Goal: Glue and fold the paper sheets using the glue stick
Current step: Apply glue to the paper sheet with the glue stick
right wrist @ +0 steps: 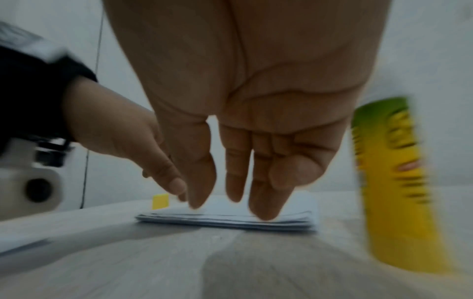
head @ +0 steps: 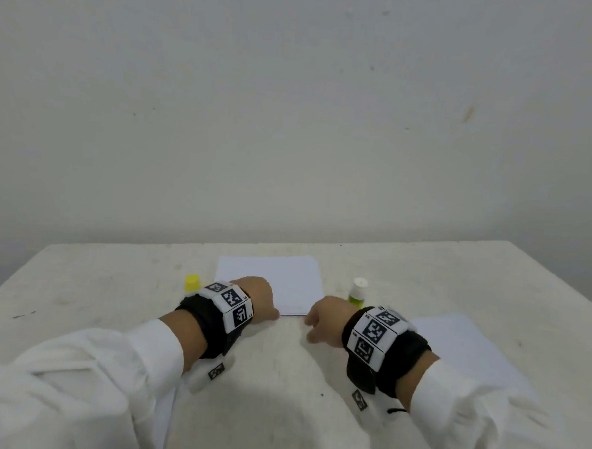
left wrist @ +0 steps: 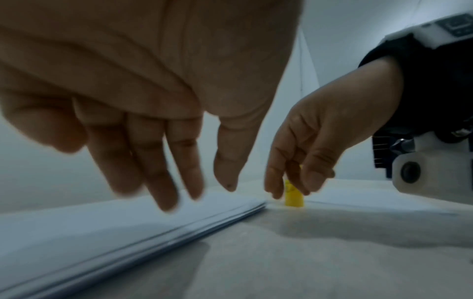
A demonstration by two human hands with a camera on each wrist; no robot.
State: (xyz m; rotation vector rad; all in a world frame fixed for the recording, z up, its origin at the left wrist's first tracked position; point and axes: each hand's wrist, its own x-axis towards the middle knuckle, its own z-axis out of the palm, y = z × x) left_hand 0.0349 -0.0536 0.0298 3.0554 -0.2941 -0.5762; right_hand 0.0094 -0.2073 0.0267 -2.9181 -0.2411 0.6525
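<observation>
The glue stick [head: 357, 292] stands upright, long axis vertical, beside the paper stack [head: 267, 281].

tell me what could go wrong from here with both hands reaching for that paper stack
1. The glue stick stands uncapped just beside the right hand; a sideways brush could tip it over.
2. The paper stack has loose, uneven edges, so the fingers could lift several sheets instead of one.
3. The yellow cap sits near the left hand and may get knocked away.

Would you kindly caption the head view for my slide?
Both hands reach toward paper beside an upright glue stick.
</observation>
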